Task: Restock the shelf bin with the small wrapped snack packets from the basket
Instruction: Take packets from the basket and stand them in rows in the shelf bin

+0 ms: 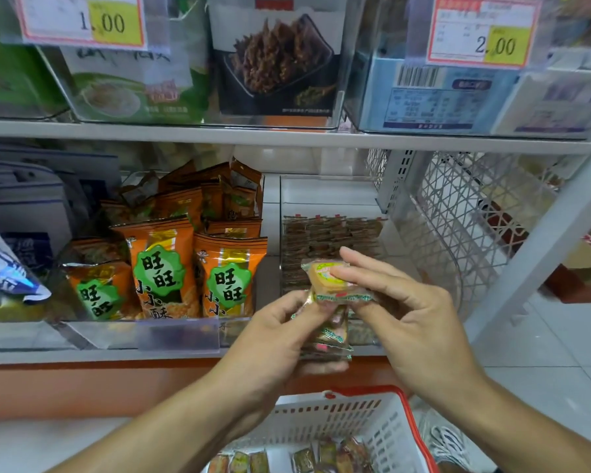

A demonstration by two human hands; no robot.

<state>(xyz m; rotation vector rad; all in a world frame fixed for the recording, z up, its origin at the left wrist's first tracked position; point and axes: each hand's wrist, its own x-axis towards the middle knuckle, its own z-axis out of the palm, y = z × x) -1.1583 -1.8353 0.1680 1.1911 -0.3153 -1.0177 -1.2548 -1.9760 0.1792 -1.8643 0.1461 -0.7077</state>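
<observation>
- Orange snack bags (185,268) fill the neighbouring clear bin on the left of the lower shelf; they stand apart from the work and do not obstruct it.
- Left hand (280,339) is curled round a stack of small wrapped packets (328,336), held in front of the shelf edge.
- Right hand (396,302) pinches 1 packet (328,278) at the top of that stack, thumb over its face.
- Shelf bin (331,196), clear-walled, sits just behind both hands; rows of packets (331,240) already line it, with space above them.
- Risk: the stack is loosely gripped and the wrappers look slick; drawing off the top packet could drag others loose onto the floor.
- Risk: the bin's front wall must be cleared, or the packet may catch and disturb the rows.
- Basket (400,438), below, holds further packets; their count is probably several, but the frame cuts them off.
- White lattice rack (464,213) stands to the right, clear of the approach.
</observation>
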